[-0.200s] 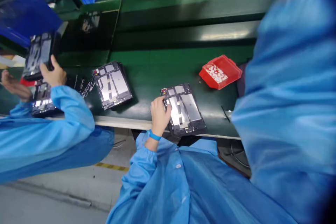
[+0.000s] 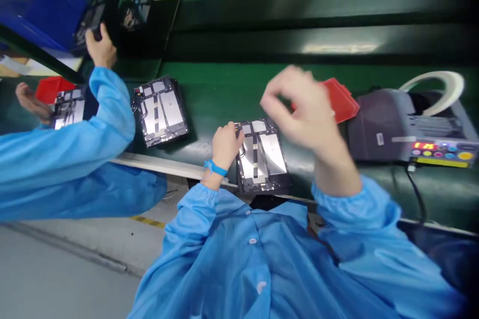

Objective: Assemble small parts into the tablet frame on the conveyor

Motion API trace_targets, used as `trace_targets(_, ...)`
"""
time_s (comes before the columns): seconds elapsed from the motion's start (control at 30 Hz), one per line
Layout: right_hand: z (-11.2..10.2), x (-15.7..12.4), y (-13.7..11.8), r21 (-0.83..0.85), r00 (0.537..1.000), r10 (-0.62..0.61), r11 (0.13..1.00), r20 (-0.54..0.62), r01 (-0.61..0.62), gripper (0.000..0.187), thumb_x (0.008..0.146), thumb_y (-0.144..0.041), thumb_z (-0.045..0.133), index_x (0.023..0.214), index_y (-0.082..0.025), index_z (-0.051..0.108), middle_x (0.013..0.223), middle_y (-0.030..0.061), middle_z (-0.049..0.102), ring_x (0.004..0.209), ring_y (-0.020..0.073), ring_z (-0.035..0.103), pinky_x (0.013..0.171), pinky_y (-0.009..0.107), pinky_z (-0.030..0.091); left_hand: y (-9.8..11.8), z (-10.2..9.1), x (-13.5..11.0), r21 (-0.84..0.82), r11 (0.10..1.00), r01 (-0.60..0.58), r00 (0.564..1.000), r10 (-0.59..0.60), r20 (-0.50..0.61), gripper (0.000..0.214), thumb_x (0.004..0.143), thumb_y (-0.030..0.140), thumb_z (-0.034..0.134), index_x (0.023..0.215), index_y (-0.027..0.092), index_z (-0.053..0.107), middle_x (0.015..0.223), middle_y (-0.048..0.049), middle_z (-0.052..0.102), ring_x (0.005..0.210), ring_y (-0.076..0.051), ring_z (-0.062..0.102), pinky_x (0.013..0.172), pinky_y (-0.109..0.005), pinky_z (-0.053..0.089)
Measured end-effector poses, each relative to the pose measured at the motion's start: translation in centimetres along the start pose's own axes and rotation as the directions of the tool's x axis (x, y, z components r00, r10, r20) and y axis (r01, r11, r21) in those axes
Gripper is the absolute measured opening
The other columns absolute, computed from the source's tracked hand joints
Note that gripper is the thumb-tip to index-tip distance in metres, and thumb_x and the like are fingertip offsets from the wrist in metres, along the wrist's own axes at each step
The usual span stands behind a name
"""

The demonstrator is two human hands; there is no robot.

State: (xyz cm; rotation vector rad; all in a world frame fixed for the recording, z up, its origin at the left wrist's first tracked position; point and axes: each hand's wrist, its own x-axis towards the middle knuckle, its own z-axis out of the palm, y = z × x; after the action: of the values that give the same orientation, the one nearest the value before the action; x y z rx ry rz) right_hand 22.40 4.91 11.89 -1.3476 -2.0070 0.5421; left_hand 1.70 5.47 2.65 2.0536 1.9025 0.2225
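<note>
An opened tablet [image 2: 262, 157], with silver battery packs and a black frame, lies on top of a thick dark stack at the bench's front edge. My left hand [image 2: 226, 145], a blue band at its wrist, holds the tablet's upper left corner with curled fingers. Above the bench, right of the stack, my right hand [image 2: 299, 109] is blurred by motion, its fingers bent. Whether anything is between those fingers I cannot make out. Behind it sits a red bin [image 2: 342, 102], partly covered by the hand.
At right stands a tape dispenser [image 2: 407, 124] with lit digits and a white tape roll. Another tablet stack [image 2: 160, 112] lies to the left. A co-worker's hand [image 2: 101, 50] holds a dark device near a blue bin [image 2: 45, 5].
My right arm has swung down from the upper right, bringing my right hand into view before the red bin. My left hand stays at the tablet's corner. The co-worker's device has moved away from the front edge.
</note>
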Motion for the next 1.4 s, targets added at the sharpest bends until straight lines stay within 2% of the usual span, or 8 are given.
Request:
trace_targets(0.1, 3.0, -1.4, 2.0, -0.002, 0.982, 0.154, 0.988, 0.112, -0.155, 0.033, 0.118, -0.039, 0.045, 0.105, -0.024, 0.071, 0.113, 0.0135, 0.076, 0.114, 0.0331, 0.071, 0.104, 0.047, 0.054, 1.1, -0.6, 1.0, 0.088, 0.996, 0.026, 0.998, -0.032, 0.063, 0.021, 0.117, 0.032, 0.062, 0.121, 0.015, 0.072, 0.11, -0.0158, 0.081, 0.113, -0.033, 0.075, 0.094, -0.036, 0.054)
trace_targets(0.2, 5.9, -2.9, 4.7, -0.058, 0.942, 0.28, 0.96, 0.186, -0.274, 0.033, 0.116, -0.038, 0.044, 0.107, -0.024, 0.072, 0.116, 0.0149, 0.076, 0.119, 0.035, 0.067, 0.105, 0.048, 0.049, 1.7, -0.9, 1.0, 0.133, 0.99, 0.048, 0.997, -0.057, 0.061, 0.019, 0.116, 0.026, 0.059, 0.12, 0.014, 0.073, 0.111, -0.0161, 0.081, 0.113, -0.032, 0.075, 0.094, -0.036, 0.054)
trace_targets(0.37, 8.6, -2.7, 6.0, -0.069, 0.95, 0.252, 0.968, 0.182, -0.243, 0.035, 0.116, -0.036, 0.046, 0.112, -0.023, 0.078, 0.124, 0.0157, 0.076, 0.127, 0.0372, 0.062, 0.11, 0.051, 0.04, 1.4, -0.6, -0.2, 0.085, 0.995, 0.043, 0.996, -0.036, -0.084, 0.016, 0.112, 0.019, 0.059, 0.111, 0.016, 0.074, 0.117, -0.0135, 0.079, 0.122, -0.031, 0.068, 0.106, -0.038, 0.052)
trace_targets(0.57, 10.8, -1.5, 5.2, 0.003, 0.978, 0.161, 0.987, 0.134, -0.163, 0.032, 0.116, -0.03, 0.051, 0.112, -0.023, 0.082, 0.122, 0.0137, 0.077, 0.122, 0.0354, 0.062, 0.109, 0.052, 0.035, 0.2, 1.6, -1.9, -0.216, 0.975, 0.059, 0.956, -0.117, -0.269, 0.01, 0.112, 0.022, 0.066, 0.106, 0.026, 0.072, 0.123, -0.0077, 0.081, 0.122, -0.03, 0.068, 0.11, -0.043, 0.05)
trace_targets(0.67, 11.3, -1.6, 5.1, 0.013, 0.988, 0.129, 0.991, 0.09, -0.13, 0.031, 0.117, -0.03, 0.053, 0.111, -0.024, 0.083, 0.12, 0.0124, 0.078, 0.12, 0.0344, 0.061, 0.11, 0.054, 0.033, 0.0, 2.5, -2.2, -0.286, 0.957, 0.038, 0.945, -0.128, -0.302, 0.01, 0.112, 0.024, 0.068, 0.105, 0.028, 0.073, 0.121, -0.0057, 0.083, 0.121, -0.03, 0.07, 0.109, -0.044, 0.05)
trace_targets(0.77, 11.4, -1.7, 5.2, 0.003, 0.99, 0.119, 0.993, 0.071, -0.119, 0.031, 0.117, -0.032, 0.054, 0.111, -0.025, 0.084, 0.118, 0.0125, 0.079, 0.119, 0.0352, 0.061, 0.109, 0.055, 0.032, 0.0, 2.8, -2.3, -0.287, 0.957, 0.034, 0.947, -0.123, -0.297, 0.013, 0.114, 0.026, 0.066, 0.105, 0.028, 0.074, 0.119, -0.0051, 0.084, 0.121, -0.03, 0.071, 0.108, -0.044, 0.049)
trace_targets(1.07, 11.4, -1.1, 6.1, 0.053, 0.987, 0.126, 0.99, 0.097, -0.131, 0.033, 0.118, -0.037, 0.056, 0.102, -0.024, 0.082, 0.116, 0.0101, 0.082, 0.117, 0.0333, 0.062, 0.109, 0.054, 0.031, 0.2, 2.9, -2.5, -0.274, 0.962, 0.008, 0.951, -0.092, -0.294, 0.018, 0.116, 0.03, 0.064, 0.102, 0.027, 0.075, 0.112, -0.0038, 0.084, 0.115, -0.028, 0.073, 0.111, -0.044, 0.047)
trace_targets(1.4, 11.4, -1.3, 6.9, -0.004, 0.991, 0.002, 1.0, 0.131, -0.002, 0.032, 0.119, -0.033, 0.049, 0.107, -0.024, 0.078, 0.112, 0.0095, 0.081, 0.114, 0.0323, 0.063, 0.112, 0.054, 0.032, -0.1, 3.1, -2.4, -0.336, 0.941, 0.042, 0.948, -0.143, -0.284, 0.016, 0.112, 0.024, 0.069, 0.096, 0.027, 0.072, 0.107, -0.0015, 0.084, 0.113, -0.026, 0.074, 0.113, -0.043, 0.045)
